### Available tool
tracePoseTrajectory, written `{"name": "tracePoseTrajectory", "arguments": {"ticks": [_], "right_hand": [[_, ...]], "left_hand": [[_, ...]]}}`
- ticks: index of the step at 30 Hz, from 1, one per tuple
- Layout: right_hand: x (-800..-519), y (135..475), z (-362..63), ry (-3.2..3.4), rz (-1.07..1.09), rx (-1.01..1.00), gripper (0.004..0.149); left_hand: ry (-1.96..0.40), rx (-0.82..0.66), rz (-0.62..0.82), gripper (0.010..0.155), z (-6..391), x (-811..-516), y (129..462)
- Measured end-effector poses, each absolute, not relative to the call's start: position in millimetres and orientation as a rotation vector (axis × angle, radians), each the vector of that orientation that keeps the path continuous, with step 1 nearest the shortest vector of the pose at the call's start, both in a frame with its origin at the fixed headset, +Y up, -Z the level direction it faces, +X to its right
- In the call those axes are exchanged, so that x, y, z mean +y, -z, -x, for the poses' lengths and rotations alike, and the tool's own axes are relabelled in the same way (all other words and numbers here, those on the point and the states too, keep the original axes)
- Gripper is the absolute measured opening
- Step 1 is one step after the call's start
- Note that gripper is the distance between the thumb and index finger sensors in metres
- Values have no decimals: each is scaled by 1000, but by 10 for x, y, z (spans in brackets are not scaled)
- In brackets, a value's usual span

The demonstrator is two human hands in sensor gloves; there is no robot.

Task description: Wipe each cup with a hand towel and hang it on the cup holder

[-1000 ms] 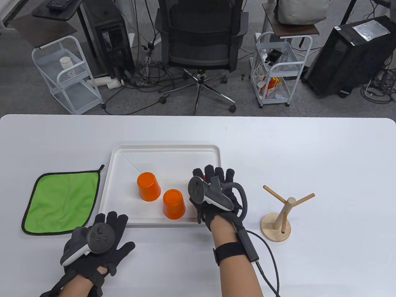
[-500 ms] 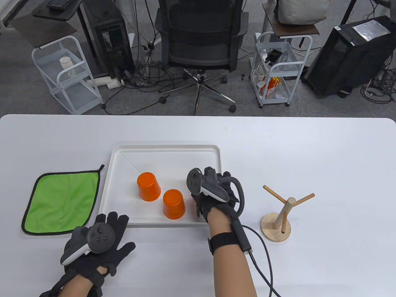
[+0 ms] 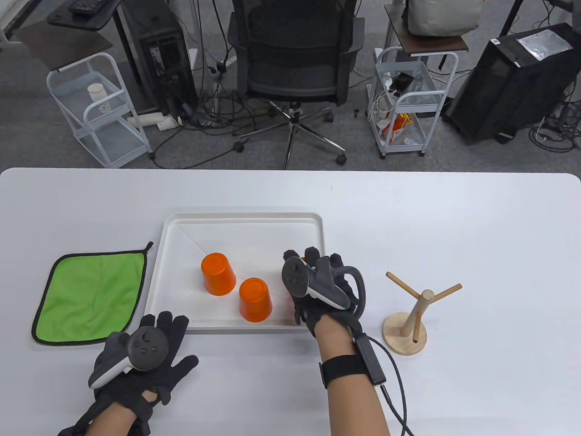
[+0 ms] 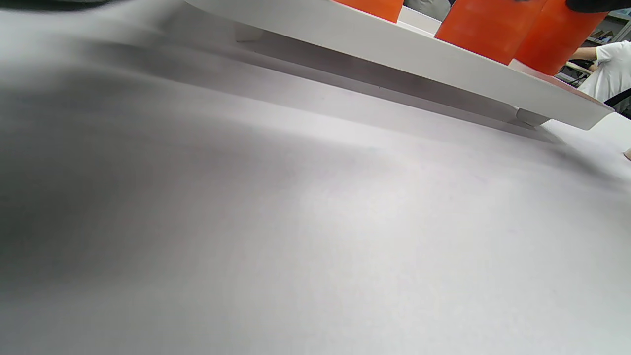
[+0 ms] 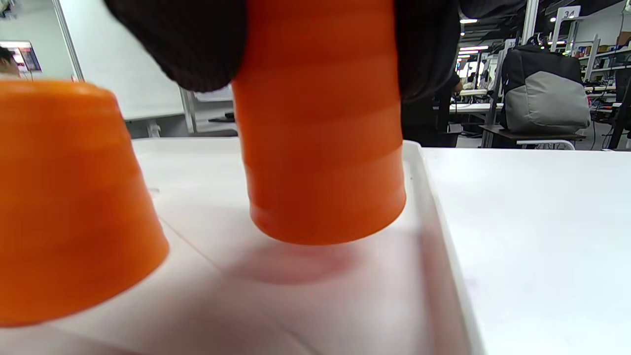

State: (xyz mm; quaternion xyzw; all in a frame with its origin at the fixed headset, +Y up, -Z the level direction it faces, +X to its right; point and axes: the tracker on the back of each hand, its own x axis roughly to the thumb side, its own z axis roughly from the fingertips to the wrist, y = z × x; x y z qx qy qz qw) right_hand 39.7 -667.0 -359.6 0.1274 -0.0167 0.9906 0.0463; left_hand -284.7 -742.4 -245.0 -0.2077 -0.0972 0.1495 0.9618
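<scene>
Two orange cups [image 3: 218, 274] [image 3: 255, 299] stand upside down in the white tray [image 3: 245, 218]. My right hand [image 3: 317, 274] grips a third upside-down orange cup [image 5: 320, 148] at the tray's right side. Its fingers [image 5: 187, 44] wrap the cup's upper part, and the rim hangs just above the tray floor [image 5: 345, 305]. In the table view this cup is almost hidden under the hand. The green hand towel [image 3: 91, 295] lies flat left of the tray. My left hand [image 3: 150, 345] rests flat on the table, fingers spread, holding nothing. The wooden cup holder [image 3: 415, 313] stands to the right, its pegs bare.
The tray's raised rim [image 5: 434, 197] runs close to the right of the held cup, and a neighbouring cup [image 5: 64, 197] stands close on its left. The left wrist view shows the table top and the tray's front edge [image 4: 443, 64]. Beyond the table stand a chair [image 3: 295, 59] and carts.
My right hand's fingers have curled round the third cup, and the hand has shifted slightly right and towards me, with the cup raised a little. The left hand has not moved.
</scene>
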Motion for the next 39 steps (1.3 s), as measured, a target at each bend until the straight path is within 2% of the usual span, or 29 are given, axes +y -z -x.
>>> {"name": "tracePoseTrajectory", "arguments": {"ticks": [7, 14, 24, 30, 39], "right_hand": [[-6501, 3230, -543, -2910, -410, -195, 70], [-6476, 2861, -637, -2724, -457, -279, 71], [-6711, 2443, -632, -2379, -580, -323, 72], [-6910, 2337, -547, -2267, -637, -310, 73], [-6994, 2239, -410, -2218, -672, -283, 75]], "left_hand": [[-310, -190, 417, 88, 2858, -7424, 2452], [-314, -182, 409, 88, 2871, -7419, 2449], [-320, -153, 412, 88, 2912, -7433, 2460], [-314, -127, 423, 88, 2937, -7459, 2479], [-303, -80, 387, 88, 3020, -7396, 2506]]}}
